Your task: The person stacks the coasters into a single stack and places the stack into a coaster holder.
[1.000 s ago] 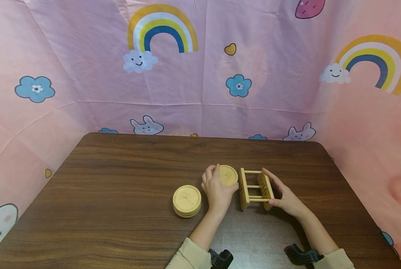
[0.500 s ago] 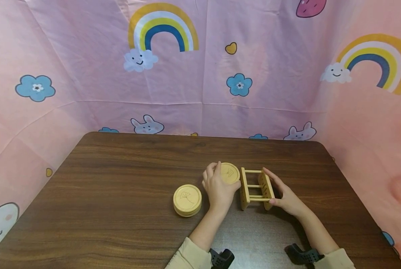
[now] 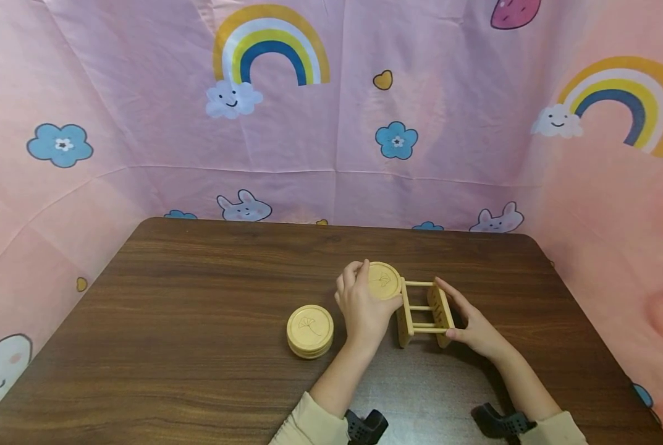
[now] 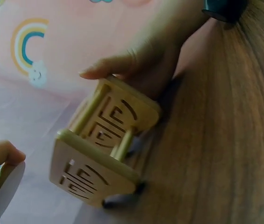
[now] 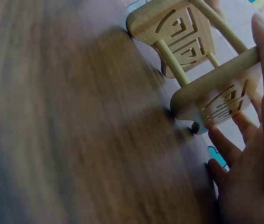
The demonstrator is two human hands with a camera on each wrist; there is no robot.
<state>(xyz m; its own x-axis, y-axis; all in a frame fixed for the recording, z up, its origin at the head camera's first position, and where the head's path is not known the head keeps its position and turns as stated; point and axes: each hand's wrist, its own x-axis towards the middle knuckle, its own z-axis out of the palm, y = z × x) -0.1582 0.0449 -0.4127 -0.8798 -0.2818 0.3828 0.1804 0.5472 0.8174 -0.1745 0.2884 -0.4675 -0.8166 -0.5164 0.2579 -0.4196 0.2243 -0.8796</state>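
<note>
My left hand (image 3: 360, 309) pinches a round wooden coaster (image 3: 384, 281), engraved with a ginkgo leaf, between thumb and fingers. It is raised beside the left panel of a small wooden coaster rack (image 3: 402, 318). That rack has two fretwork side panels joined by thin rods, and it stands upright on the table. My right hand (image 3: 476, 330) holds the rack's right panel, thumb at the near end and a finger at the far end. In the left wrist view the coaster (image 4: 8, 186) appears edge-on, apart from the rack (image 4: 94, 170). The right wrist view shows fingers against the rack's outer panel (image 5: 227, 100).
A short stack of matching coasters (image 3: 309, 330) stands on the brown wooden table (image 3: 209, 309), left of my left hand. Printed pink cloth (image 3: 448, 154) hangs around the table's back and sides. Both wrists wear black straps (image 3: 500, 421).
My left hand has lifted the coaster slightly and brought it right, toward the rack's left panel. My right hand and the rack have stayed in place.
</note>
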